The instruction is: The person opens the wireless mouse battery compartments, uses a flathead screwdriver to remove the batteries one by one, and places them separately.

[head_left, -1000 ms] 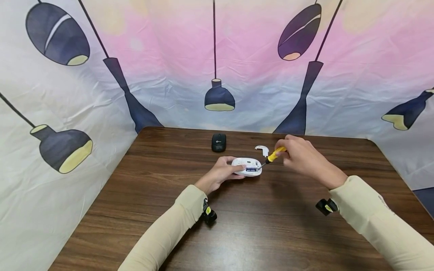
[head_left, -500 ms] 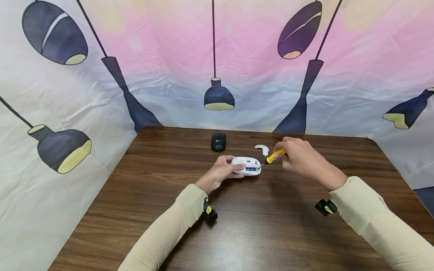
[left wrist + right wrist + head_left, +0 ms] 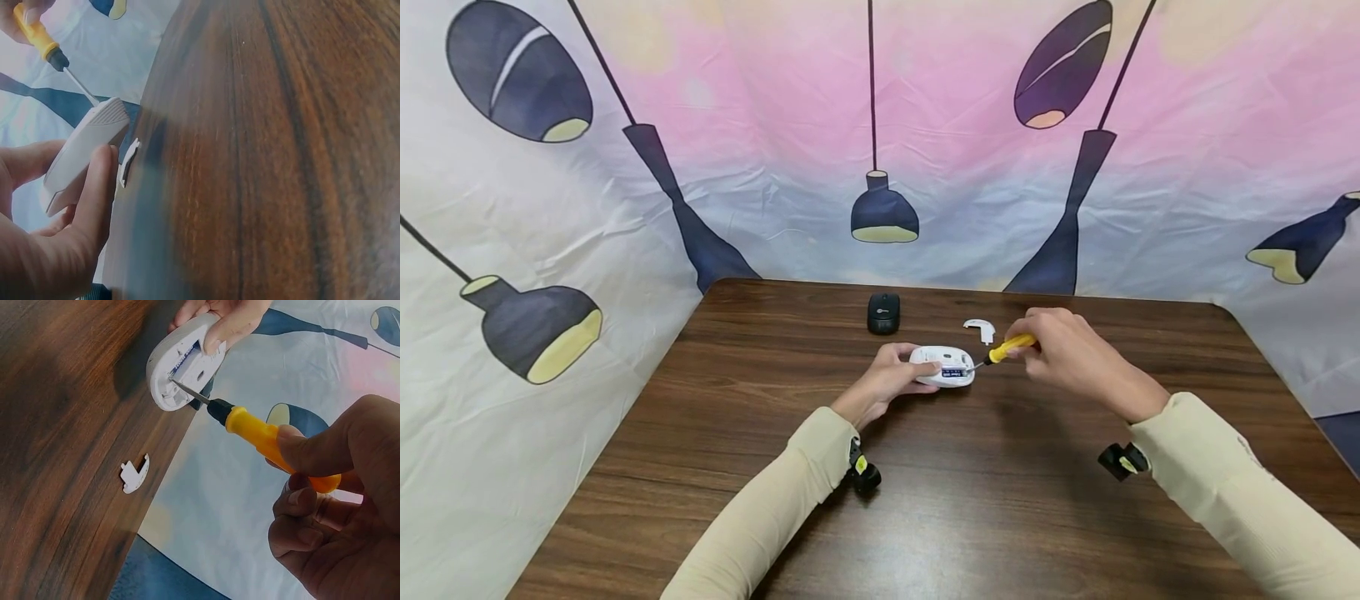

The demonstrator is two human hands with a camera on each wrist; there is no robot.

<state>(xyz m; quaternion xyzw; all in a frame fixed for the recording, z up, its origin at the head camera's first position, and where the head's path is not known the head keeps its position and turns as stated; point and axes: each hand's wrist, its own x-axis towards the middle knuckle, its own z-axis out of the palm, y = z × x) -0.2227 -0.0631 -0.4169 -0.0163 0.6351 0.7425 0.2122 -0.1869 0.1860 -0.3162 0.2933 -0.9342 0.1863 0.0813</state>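
Observation:
My left hand (image 3: 886,380) grips a white computer mouse (image 3: 931,357), its underside turned up and its battery slot uncovered. A blue-labelled battery (image 3: 184,356) lies in that slot. Between thumb and fingers my right hand (image 3: 1071,354) holds a screwdriver (image 3: 256,434) with a yellow handle and a black collar. The metal tip reaches into the slot at one end of the battery; whether it touches the battery or the contact is too small to tell. From the left wrist, the mouse (image 3: 84,147) appears edge-on, raised off the table, and its slot is hidden.
A white battery cover (image 3: 982,330) lies on the wooden table (image 3: 760,367) behind the mouse. Farther back and to the left sits a black computer mouse (image 3: 883,313). A printed cloth (image 3: 790,217) hangs along the table's back edge.
The white mouse and the screwdriver have shifted very slightly left. The screwdriver lies a little flatter, its tip still in the slot. Both hands keep their hold.

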